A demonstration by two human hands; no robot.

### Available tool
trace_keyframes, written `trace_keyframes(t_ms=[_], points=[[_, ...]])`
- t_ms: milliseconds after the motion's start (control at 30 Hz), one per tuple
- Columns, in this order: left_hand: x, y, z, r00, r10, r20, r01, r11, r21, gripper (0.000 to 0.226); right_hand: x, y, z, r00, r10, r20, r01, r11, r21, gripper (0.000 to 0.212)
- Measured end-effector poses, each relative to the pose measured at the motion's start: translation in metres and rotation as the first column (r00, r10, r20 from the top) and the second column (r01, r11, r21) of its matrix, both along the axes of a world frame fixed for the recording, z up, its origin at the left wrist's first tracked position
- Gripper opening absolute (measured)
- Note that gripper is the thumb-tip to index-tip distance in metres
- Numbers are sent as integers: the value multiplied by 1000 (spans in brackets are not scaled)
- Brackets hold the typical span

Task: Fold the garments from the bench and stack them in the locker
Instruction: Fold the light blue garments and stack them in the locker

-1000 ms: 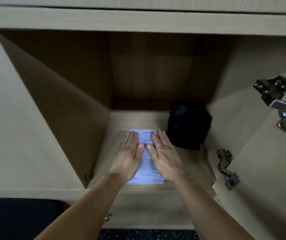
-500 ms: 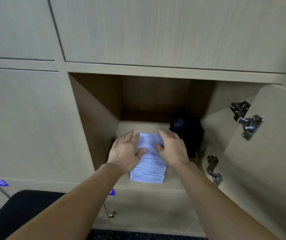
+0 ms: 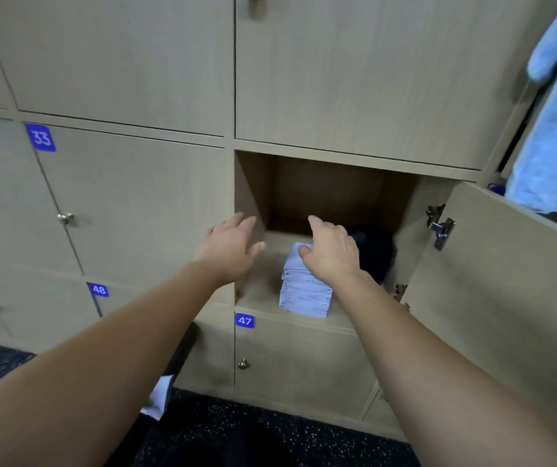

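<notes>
L hand (image 3: 228, 249) palm down, fingers straight and loosely spread, holding nothing; it sits in front of the left edge of the open locker (image 3: 253, 190). R hand (image 3: 332, 251) also palm down, fingers relaxed and a bit bent, nothing gripped. It's over the back end of the folded light-blue garment (image 3: 305, 291); can't tell if the thumb touches the cloth. Both forearms bare, reaching fwd.

Folded garment lies flat on the locker floor, near the front lip, roughly mid-compartment, long side running front to back. Just beside it on the right, further back, a dark garment (image 3: 376, 251), partly hidden by the R hand; shape unclear in shadow.

Locker door (image 3: 506, 281) swung open to the right, upper hinge (image 3: 440, 227) and lower hinge (image 3: 400, 291) showing. Blue tag "47" (image 3: 244, 320) on the door below the open compartment, small knob (image 3: 243, 364) under it. Tags "48" (image 3: 98, 290) and "33" (image 3: 40, 137) on closed doors to the left. Light-blue cloth (image 3: 553, 146) hangs at top right, above the open door. Dark speckled floor (image 3: 270, 433) at bottom; white fabric scrap (image 3: 160, 397) shows near the L forearm, low down.
</notes>
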State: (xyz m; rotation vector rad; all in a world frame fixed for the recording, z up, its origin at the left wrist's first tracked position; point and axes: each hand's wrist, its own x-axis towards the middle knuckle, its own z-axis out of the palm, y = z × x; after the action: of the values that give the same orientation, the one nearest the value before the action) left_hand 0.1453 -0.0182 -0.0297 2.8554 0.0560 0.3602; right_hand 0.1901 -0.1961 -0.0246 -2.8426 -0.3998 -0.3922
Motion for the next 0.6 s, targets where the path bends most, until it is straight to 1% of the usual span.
trace_keyframes(t_ms=[100, 267, 400, 600], points=[[-39, 20, -4, 998, 59, 10, -59, 998, -17, 58, -31, 22, -4, 998, 55, 14, -55, 998, -24, 40], [-101, 62, -30, 983, 182, -25, -182, 983, -13, 56, -81, 73, -37, 985, 159, -62, -159, 987, 11, 43], [-145, 95, -64, 954, 283, -99, -285, 958, -10, 55, -118, 112, -75, 958, 264, -111, -266, 964, -7, 28], [-196, 143, -130, 887, 404, -223, -423, 905, -44, 55, -150, 157, -133, 901, 374, -221, -393, 918, -47, 28]])
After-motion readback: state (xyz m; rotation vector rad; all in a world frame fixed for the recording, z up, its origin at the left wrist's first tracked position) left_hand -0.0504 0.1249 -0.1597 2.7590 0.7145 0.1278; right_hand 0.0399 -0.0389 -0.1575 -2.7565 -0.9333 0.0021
